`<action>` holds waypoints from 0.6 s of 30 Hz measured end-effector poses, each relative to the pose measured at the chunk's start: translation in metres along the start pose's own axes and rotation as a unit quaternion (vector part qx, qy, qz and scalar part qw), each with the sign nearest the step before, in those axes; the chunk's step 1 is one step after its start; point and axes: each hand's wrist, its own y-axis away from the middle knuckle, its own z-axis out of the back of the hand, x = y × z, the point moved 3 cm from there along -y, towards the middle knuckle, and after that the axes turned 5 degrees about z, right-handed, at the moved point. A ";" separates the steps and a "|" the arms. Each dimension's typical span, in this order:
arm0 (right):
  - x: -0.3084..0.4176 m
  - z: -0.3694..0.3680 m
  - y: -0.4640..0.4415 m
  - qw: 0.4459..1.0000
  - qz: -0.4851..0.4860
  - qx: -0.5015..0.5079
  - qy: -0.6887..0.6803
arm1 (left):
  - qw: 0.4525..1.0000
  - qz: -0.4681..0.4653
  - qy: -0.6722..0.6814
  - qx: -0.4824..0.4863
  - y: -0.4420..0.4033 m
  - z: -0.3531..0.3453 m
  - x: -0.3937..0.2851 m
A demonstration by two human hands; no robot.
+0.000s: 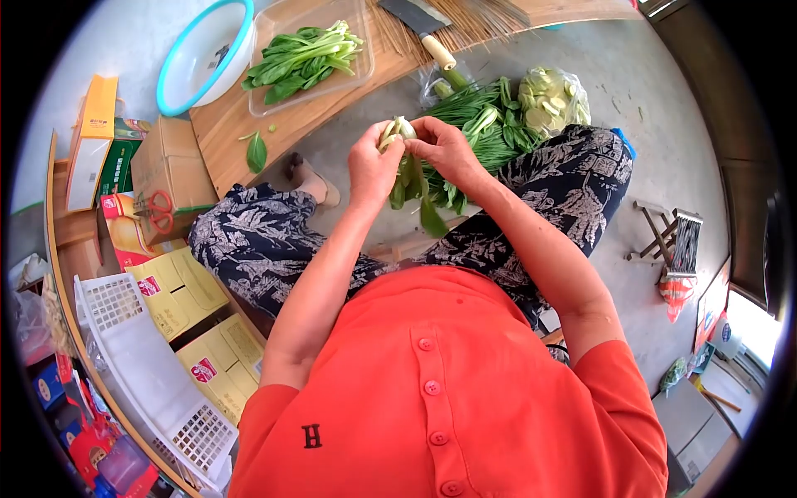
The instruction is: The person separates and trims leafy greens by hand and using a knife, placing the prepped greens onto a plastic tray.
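Between my hands, above my lap, is a head of leafy greens (pixel 406 178) with its pale root end up and its leaves hanging down. My left hand (pixel 376 162) has its fingers closed around the pale base. From the other side my right hand (pixel 447 149) pinches the stems near that base; its fingertips are partly hidden. Beyond my hands, a bunch of long green vegetables (pixel 490 116) lies low by my right knee. A clear bag of pale sliced vegetable (pixel 554 100) sits beside it.
On the wooden table (pixel 224 141) stand a clear tray (pixel 365 70) of leafy greens and a blue-rimmed basin (pixel 168 87). A cleaver (pixel 427 37) lies with its handle over the table edge. Red scissors (pixel 159 212) and cartons are at left, a folding stool (pixel 664 236) at right.
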 end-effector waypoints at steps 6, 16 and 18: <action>0.002 0.002 0.003 0.998 -0.019 0.014 0.053 | 0.981 -0.119 -0.153 -0.014 0.002 0.004 -0.011; 0.018 0.004 0.005 0.995 -0.050 0.063 -0.052 | 0.925 -0.233 -0.298 -0.033 -0.002 0.011 -0.025; 0.022 0.004 0.006 0.988 -0.072 0.102 -0.090 | 0.926 -0.232 -0.296 -0.028 -0.005 0.016 -0.024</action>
